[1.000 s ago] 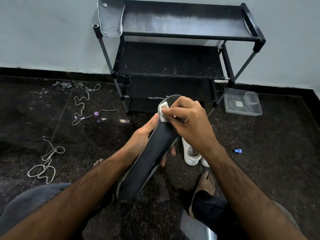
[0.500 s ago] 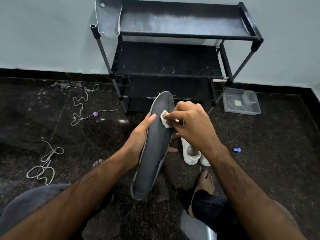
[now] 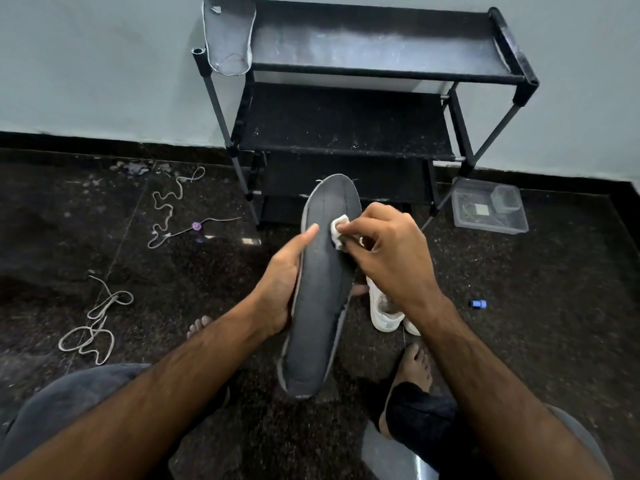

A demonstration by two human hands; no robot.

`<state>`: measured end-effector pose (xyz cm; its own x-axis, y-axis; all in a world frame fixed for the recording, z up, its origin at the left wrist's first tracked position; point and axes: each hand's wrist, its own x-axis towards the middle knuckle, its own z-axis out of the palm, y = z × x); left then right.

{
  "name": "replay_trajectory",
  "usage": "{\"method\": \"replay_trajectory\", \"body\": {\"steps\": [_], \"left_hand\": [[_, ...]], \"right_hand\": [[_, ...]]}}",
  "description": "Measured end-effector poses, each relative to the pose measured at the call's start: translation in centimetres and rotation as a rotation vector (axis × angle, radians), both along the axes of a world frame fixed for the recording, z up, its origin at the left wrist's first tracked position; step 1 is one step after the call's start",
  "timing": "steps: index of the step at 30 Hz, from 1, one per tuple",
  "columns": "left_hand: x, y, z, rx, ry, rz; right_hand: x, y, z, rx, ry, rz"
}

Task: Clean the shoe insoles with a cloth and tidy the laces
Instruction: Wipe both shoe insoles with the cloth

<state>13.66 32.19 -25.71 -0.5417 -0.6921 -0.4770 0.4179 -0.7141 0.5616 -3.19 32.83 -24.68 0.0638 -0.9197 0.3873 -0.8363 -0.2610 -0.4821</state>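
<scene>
Both hands are busy: the left hand grips the dark insole by its long edge, held in the air above the floor, while the right hand pinches a small white cloth against its upper part. It looks light and bendable, so support at mid-length seems wise. Two laces lie on the floor toward the left, a white shoe sits just behind the insole, and nothing blocks the wiping.

At frame centre, a dark grey foam insole with a pale grey edge meets a small white cloth. Black metal shoe rack above; black speckled stone floor; off-white cord laces at left.
</scene>
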Motion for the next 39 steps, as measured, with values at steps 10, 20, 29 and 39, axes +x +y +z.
{"method": "replay_trajectory", "body": {"steps": [10, 20, 29, 39], "left_hand": [[1.4, -1.3, -0.5, -0.050, -0.141, 0.099], [0.2, -0.2, 0.0, -0.013, 0.011, -0.025], [-0.1, 0.1, 0.5, -0.039, -0.010, -0.035], [0.4, -0.5, 0.3, -0.051, -0.028, 0.024]], "right_hand": [[2.3, 0.8, -0.2, 0.237, -0.092, 0.462], [1.0, 0.2, -0.3, 0.092, -0.237, 0.136], [0.5, -0.1, -0.1, -0.006, -0.159, 0.007], [1.4, 0.3, 0.1, 0.032, -0.076, 0.184]]}}
